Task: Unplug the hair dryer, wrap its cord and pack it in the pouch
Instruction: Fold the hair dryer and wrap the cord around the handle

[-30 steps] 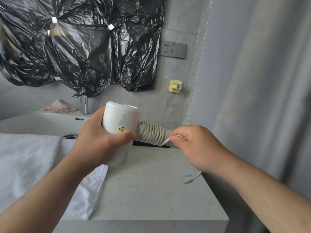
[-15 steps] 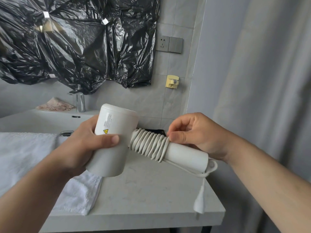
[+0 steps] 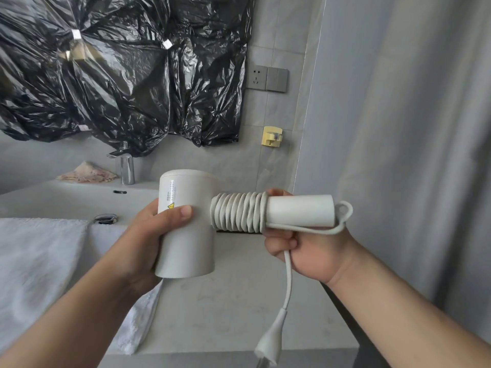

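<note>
Gripping the white hair dryer by its barrel, the left hand had its fingers curled round the back of the body and its thumb laid across the warning label. The dryer hung in the air above the tabletop, over its right half towards the back edge, with the handle pointing out to the right. The cord sat in tight coils round the inner part of the handle, next to the barrel, and a further loop ran past the handle's end. The right hand was closed under the handle, its fingers holding the cord just below the last coil; from that fist the loose end dropped to the plug, which dangled at the tabletop's front edge. A white towel lay over the left side of the tabletop. At the back stood a chrome faucet, and a wall socket sat beside crumpled black plastic sheeting.
</note>
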